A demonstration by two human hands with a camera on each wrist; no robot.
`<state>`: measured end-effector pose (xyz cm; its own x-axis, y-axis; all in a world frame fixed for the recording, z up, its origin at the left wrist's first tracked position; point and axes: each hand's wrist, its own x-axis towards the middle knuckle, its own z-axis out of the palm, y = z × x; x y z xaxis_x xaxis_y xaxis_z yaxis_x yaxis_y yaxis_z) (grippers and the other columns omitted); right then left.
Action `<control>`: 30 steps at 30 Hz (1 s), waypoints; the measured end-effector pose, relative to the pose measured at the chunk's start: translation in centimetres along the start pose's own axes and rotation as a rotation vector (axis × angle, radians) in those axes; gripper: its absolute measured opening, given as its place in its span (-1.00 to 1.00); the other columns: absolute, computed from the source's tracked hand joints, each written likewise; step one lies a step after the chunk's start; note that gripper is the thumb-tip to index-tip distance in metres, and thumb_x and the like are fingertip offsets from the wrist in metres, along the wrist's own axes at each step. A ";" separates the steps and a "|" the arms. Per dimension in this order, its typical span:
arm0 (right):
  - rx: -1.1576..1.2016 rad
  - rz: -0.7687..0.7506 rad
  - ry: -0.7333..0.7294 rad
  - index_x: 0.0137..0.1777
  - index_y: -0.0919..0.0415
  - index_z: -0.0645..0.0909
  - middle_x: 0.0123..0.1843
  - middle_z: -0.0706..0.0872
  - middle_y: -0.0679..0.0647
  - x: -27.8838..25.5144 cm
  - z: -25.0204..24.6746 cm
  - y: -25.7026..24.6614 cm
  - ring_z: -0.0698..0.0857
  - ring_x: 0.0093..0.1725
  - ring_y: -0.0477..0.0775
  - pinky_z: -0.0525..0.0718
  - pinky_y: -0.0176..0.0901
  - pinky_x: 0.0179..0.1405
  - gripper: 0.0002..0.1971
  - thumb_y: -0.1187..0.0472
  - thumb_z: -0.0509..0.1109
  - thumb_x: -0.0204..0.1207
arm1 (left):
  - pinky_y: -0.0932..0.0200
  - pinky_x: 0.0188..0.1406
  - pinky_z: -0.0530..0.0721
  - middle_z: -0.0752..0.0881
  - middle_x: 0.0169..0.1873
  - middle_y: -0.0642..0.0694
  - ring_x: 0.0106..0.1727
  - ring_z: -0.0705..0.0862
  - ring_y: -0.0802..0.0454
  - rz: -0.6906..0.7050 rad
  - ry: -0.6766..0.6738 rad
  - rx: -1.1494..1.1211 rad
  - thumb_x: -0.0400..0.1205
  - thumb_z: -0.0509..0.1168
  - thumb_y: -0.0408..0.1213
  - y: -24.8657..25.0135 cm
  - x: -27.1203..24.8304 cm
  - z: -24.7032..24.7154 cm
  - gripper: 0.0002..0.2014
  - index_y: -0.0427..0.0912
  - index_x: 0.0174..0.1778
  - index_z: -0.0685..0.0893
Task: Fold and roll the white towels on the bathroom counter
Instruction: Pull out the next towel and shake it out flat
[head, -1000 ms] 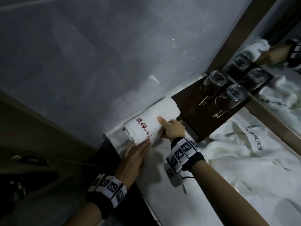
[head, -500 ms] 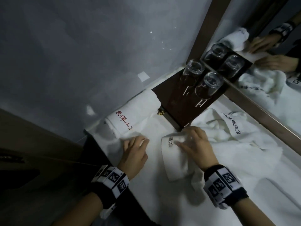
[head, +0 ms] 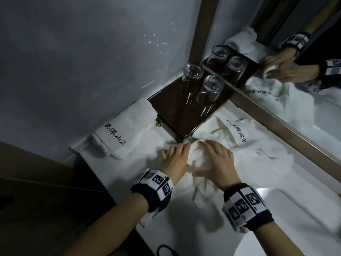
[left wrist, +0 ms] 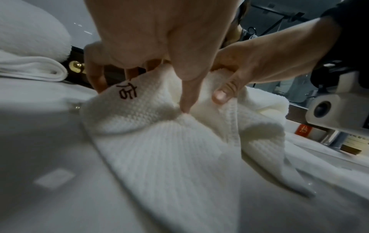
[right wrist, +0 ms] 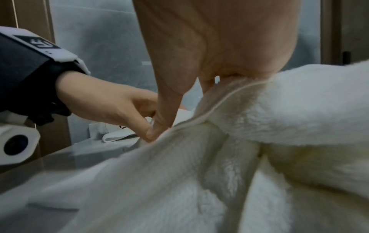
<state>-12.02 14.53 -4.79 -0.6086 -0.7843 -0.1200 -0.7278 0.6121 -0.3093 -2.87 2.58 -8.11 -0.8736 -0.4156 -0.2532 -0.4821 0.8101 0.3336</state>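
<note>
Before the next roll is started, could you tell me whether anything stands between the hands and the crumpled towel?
Nothing visible does: the left hand and right hand already grip the crumpled towel on the counter.

My left grip (head: 175, 159) and right grip (head: 215, 159) sit side by side on the bunched towel (head: 201, 183), nearly touching, so nothing passes between them. Straight ahead the corner of the dark wooden box (head: 184, 115) blocks me, with two upturned glasses (head: 208, 91) on it. To my left the rolled towel (head: 121, 132) lies against the wall (head: 83, 61), a strip of bare tabletop (head: 140, 163) open between it and my left grip. On my right the crumpled towel (head: 254, 145) fills the space up to the mirror frame (head: 287, 126). Behind my right wrist the tabletop lies open.
</note>
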 end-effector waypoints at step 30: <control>0.547 -0.059 0.363 -0.11 0.22 0.54 -0.32 0.66 -0.01 -1.7 -7.4 -3.1 0.60 -0.30 0.08 0.50 -0.12 -0.35 -0.94 0.35 0.25 0.52 | -0.08 0.22 0.60 0.67 0.14 0.01 0.16 0.61 0.00 -0.323 0.327 -1.332 0.59 0.13 0.11 -3.1 -8.2 -9.5 -0.81 0.29 0.05 0.57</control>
<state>-11.06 14.76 3.36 -0.7102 -0.6725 0.2082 -0.5560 0.3544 -0.7518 5.10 -0.45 1.59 -0.6008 -0.7307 -0.3243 -0.2010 -0.2546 0.9459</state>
